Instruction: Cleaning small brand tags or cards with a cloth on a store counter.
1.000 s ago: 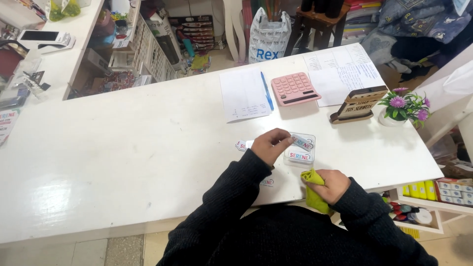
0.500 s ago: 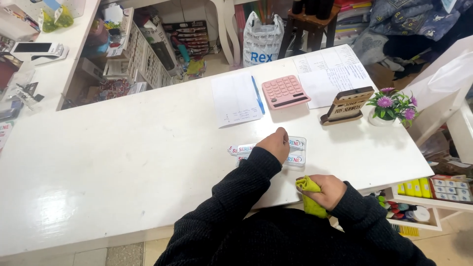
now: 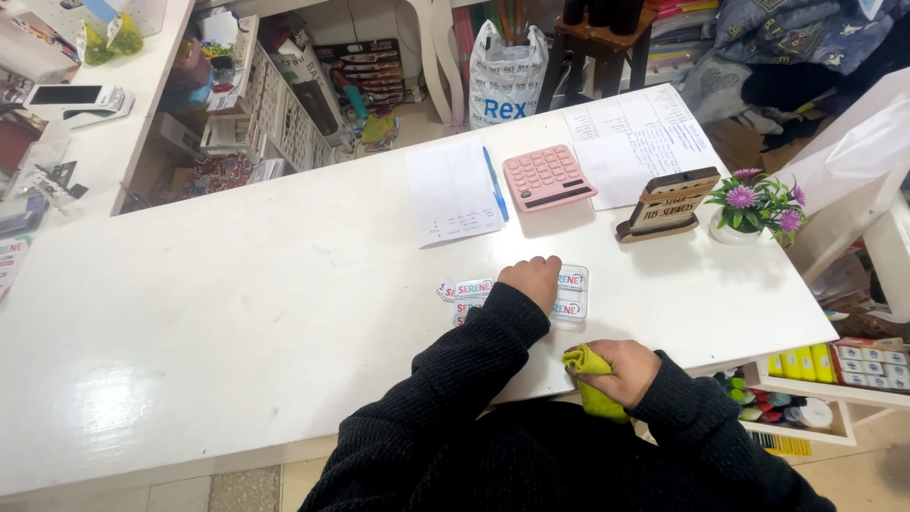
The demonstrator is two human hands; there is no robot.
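My left hand (image 3: 534,280) rests with fingers curled on a small clear plastic box (image 3: 572,293) of little white packets with red and blue print. More of the same packets (image 3: 462,290) lie loose on the white table (image 3: 237,313) just left of that hand. At the table's near edge my right hand (image 3: 618,370) grips a crumpled yellow-green cloth (image 3: 589,377). Both arms wear black knitted sleeves.
Beyond the hands lie a pink calculator (image 3: 547,177), a blue pen (image 3: 492,183) on a paper sheet (image 3: 451,193), a larger printed sheet (image 3: 637,142), a wooden sign stand (image 3: 667,203) and a small potted flower (image 3: 753,204). Shelves of small goods (image 3: 825,379) sit at the lower right.
My left hand slid a little away from me over the box of packets. My right hand with the cloth stayed at the table's near edge. The camera view shifted slightly.
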